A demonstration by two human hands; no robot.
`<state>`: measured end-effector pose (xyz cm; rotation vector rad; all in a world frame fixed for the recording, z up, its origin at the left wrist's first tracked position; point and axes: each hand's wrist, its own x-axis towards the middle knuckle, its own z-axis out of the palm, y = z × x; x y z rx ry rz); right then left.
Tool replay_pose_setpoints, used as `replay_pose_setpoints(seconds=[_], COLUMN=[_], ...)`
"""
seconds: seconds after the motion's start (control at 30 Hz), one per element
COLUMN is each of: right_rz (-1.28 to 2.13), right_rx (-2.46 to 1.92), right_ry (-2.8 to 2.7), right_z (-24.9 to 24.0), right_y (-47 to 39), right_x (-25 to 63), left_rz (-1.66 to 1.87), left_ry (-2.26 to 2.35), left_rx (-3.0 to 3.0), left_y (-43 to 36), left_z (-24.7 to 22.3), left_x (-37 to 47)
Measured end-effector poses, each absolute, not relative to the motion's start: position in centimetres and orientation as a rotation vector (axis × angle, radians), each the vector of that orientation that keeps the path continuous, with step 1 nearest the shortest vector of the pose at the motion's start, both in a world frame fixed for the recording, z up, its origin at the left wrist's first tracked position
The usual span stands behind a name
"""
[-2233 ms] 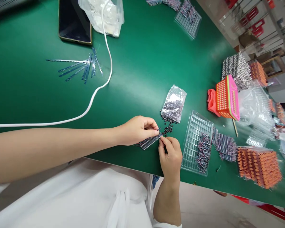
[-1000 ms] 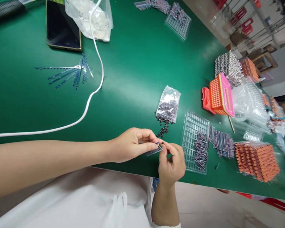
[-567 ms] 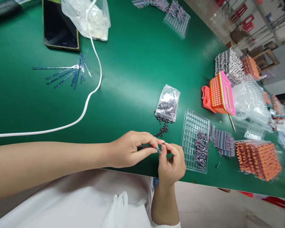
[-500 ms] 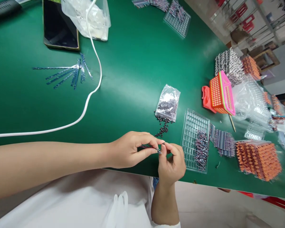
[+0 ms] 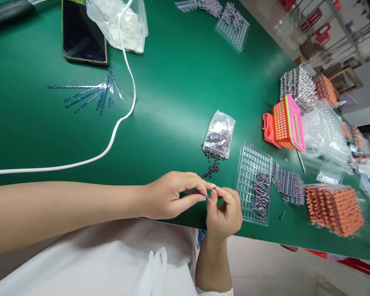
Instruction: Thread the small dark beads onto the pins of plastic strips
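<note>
Strip (image 5: 195, 191), partly hidden, pinched by fingers of left hand (image 5: 172, 195); right hand (image 5: 224, 213) pinching tiny, indistinct bead (image 5: 214, 188) between fingers.

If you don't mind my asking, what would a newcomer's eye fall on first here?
Probably the bright pink and orange basket on the right of the green table, and the orange stack nearer the table's front edge. Next, the left hand and right hand, their fingertips together near that edge.

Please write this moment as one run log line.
left hand: holds dark strip | right hand: pinches small dark bead | loose beads: beside plastic bag
</note>
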<state>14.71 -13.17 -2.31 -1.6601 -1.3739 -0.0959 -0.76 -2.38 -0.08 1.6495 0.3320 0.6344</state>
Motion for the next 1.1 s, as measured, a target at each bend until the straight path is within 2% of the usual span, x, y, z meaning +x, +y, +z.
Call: replay_pose_setpoints(seconds=[0.17, 0.37, 1.1], right_rz=[0.105, 0.337, 0.391], right_rx=[-1.640, -1.540, -1.558], right_ry=[-1.259, -1.201, -1.209], right_z=[-2.06, -1.87, -1.83], right_y=[-13.24, -13.27, -13.32], right_x=[14.75, 14.97, 14.87], left_rz=[0.415, 0.359, 0.347], left_ry=[0.482, 0.593, 0.572], left_rx=[1.357, 1.247, 1.335], left_y=[-2.16, -1.98, -1.68], left_z=[0.23, 0.38, 0.30], left_x=[-0.59, -0.32, -0.52])
